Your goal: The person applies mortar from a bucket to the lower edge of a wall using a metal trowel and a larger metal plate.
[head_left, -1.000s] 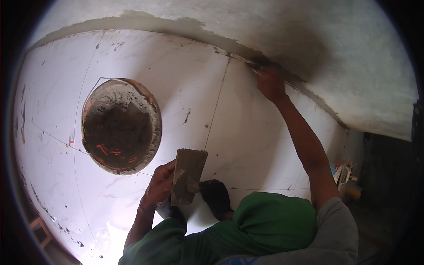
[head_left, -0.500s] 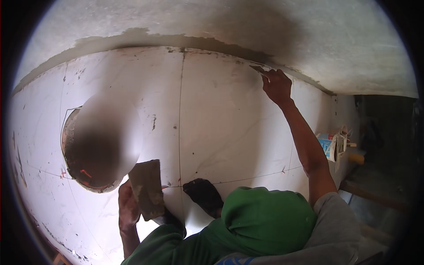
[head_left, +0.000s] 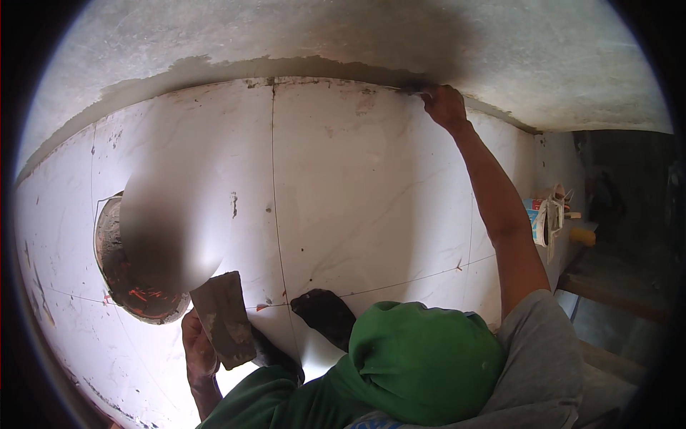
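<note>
My left hand [head_left: 199, 343], low on the left, is closed on the edge of a rectangular board [head_left: 229, 325] caked with grey-brown mortar. High on the right, my right hand [head_left: 446, 107] is closed round a small trowel [head_left: 413, 89], whose dark blade lies against the seam between the white tiles [head_left: 343, 193] and the grey wall [head_left: 286, 32]. Along that seam runs a darker, damp-looking strip of mortar [head_left: 214, 70]. Left of my left hand stands a round bucket [head_left: 108, 239] with mortar-smeared insides; a blurred patch hides part of it.
A blue and white container [head_left: 544, 220] with sticks or tools in it stands at the right, beside a yellow object [head_left: 582, 236]. Green cloth [head_left: 425, 361] of clothing and a black shoe [head_left: 325, 314] fill the lower middle. Dark joint lines cross the tiles.
My right hand has moved up toward the wall, bringing the trowel's blade onto the seam. The board in my left hand has tilted and dropped a little. The whole view has shifted slightly.
</note>
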`<state>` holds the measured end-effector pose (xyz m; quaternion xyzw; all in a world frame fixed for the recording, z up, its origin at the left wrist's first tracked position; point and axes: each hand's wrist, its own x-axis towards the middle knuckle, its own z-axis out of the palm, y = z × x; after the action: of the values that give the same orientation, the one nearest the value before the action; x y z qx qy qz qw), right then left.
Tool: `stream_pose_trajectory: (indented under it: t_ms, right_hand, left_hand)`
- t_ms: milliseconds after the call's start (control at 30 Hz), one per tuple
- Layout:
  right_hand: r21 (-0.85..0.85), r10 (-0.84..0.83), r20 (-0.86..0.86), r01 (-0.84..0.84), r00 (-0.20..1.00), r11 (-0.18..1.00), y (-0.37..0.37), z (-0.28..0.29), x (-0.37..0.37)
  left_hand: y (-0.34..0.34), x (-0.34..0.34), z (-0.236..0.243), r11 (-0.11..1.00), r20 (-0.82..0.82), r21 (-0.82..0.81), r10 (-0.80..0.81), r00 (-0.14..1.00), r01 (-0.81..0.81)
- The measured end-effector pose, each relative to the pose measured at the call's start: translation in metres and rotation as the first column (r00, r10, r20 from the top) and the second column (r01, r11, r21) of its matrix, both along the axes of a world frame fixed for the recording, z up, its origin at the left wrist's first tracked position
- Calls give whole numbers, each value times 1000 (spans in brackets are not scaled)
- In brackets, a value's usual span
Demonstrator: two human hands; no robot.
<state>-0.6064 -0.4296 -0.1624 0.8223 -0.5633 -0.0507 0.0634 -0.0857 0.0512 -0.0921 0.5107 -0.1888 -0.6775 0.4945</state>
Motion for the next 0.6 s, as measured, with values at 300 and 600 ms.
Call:
stream_pose_trajectory:
  t_ms: [300, 600]
  right_hand:
    - [-145, -40, -84, 28, 996, 989, -21, -11, -11]
    - [-183, 23, -136, -48, 990, 982, 33, 19, -49]
  left_hand:
    - [1, 2, -1, 1000, 13, -23, -1, 1000, 1]
    - [8, -3, -15, 995, -72, -95, -10, 997, 3]
